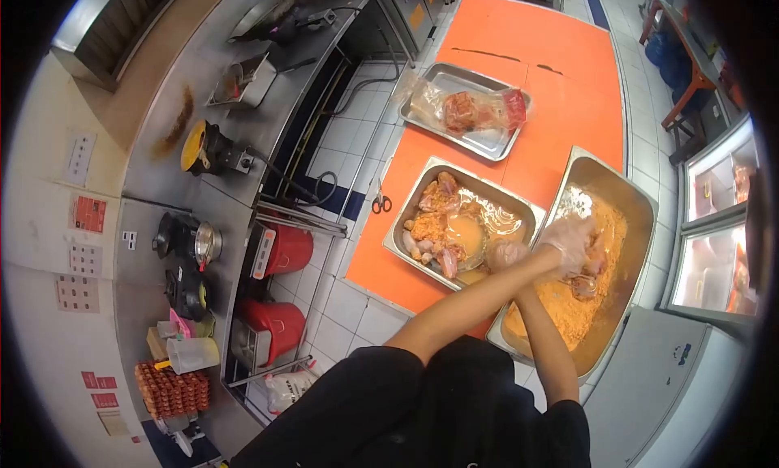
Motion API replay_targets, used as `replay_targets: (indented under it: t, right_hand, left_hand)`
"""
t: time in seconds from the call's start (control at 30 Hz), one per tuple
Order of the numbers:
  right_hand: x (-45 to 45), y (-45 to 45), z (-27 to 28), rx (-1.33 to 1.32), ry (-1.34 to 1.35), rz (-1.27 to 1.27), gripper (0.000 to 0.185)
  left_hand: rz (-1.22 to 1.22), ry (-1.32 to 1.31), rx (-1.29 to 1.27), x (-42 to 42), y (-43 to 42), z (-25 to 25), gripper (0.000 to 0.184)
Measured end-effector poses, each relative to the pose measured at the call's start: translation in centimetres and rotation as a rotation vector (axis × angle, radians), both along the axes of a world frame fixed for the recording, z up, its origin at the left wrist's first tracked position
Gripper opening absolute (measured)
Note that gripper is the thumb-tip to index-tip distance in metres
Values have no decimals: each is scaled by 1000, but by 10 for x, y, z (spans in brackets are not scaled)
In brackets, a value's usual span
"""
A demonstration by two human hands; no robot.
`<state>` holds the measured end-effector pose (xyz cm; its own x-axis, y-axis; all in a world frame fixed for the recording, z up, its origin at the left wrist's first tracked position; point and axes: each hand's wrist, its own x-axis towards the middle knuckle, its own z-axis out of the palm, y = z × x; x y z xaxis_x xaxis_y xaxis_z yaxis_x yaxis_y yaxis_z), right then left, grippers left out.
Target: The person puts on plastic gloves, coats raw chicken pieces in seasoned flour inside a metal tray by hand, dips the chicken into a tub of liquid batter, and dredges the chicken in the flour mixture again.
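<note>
My forearms cross in front of me, and both hands wear clear plastic gloves. My left hand (570,242) reaches over the right one into the deep steel pan (641,216), its fingers around a raw chicken piece (598,262) coated in orange crumbs (560,310). Another piece lies just below it in the crumbs. My right hand (507,255) is inside the near right side of the shallower steel tray (403,211); its fingers are hidden. That tray holds several raw chicken pieces (447,261), a clump of orange bits (428,211) and cloudy orange liquid (465,234).
Behind, a steel tray (438,72) holds a plastic bag (459,111) of reddish food. Scissors (380,202) lie near the left edge of the orange tabletop (560,119). Left stands a steel cooking counter (235,163) with pans; at right are a grey chest (649,379) and lit glass-door coolers (718,232).
</note>
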<state>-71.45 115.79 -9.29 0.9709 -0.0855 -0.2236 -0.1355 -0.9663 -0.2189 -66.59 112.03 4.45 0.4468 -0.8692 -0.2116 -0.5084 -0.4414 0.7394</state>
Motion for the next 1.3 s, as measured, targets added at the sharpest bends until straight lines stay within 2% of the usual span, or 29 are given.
replay_targets:
  t: [0.03,0.1,0.13,0.17,0.2,0.23,0.3,0.37,0.4,0.47,0.57,0.7,0.8,0.87,0.9,0.93,1.0,1.03,1.1,1.2,1.27,1.3]
  right_hand:
    - [-1,3,-1,4,-34,5,13]
    - [-3,5,5,14,-97,-2,13]
    - [-1,1,8,12,-134,-9,13]
    - [1,-3,11,6,-174,-17,14]
    - [0,-7,11,-3,-214,-21,14]
    - [-1,-9,5,-3,-223,13,13]
    - [-1,-10,-3,5,-213,25,11]
    - [3,-8,-7,9,-207,45,11]
    - [2,-8,-6,-10,-216,49,11]
    - [0,-9,-3,-38,-222,62,11]
    - [0,-7,6,15,-312,42,13]
    - [-1,-7,6,-23,-355,36,14]
    - [-1,-7,6,-46,-376,44,13]
    - [-2,-7,13,-46,-384,21,13]
    - [-4,-7,20,-32,-391,19,13]
    - [-5,-8,24,-20,-398,17,13]
    - [-4,-11,19,-33,-414,32,14]
    - [-3,-11,15,-47,-424,64,15]
    - [-1,-10,4,-49,-436,53,16]
    - [-4,-11,2,-53,-475,54,18]
    - [-3,-10,1,-52,-503,52,18]
    - [0,-8,-4,-62,-444,55,18]
  left_hand:
    - [24,28,-51,6,20,4,60]
    - [227,-355,-249,14,73,-67,64]
    - [83,-169,111,51,102,-30,76]
    - [257,-287,123,50,141,-33,85]
    - [265,-218,443,57,163,8,97]
    - [317,-249,591,57,180,16,102]
    - [380,-273,745,50,199,5,107]
    - [385,-408,815,54,214,-42,108]
    - [384,-400,814,62,214,-49,108]
    - [185,-240,926,88,206,-60,104]
    - [140,-161,978,105,201,-64,97]
    - [295,-154,908,105,204,-75,88]
    - [254,-182,853,109,208,-83,91]
    - [224,-156,825,110,212,-86,100]
    - [206,-167,831,108,212,-75,100]
    - [308,152,786,107,214,-63,102]
    - [398,458,733,116,215,-47,104]
    - [323,326,708,123,215,-43,96]
    - [364,450,462,135,231,-56,77]
    - [371,407,398,151,244,-63,66]
    - [411,507,391,153,249,-54,62]
    - [430,606,290,149,249,-43,60]
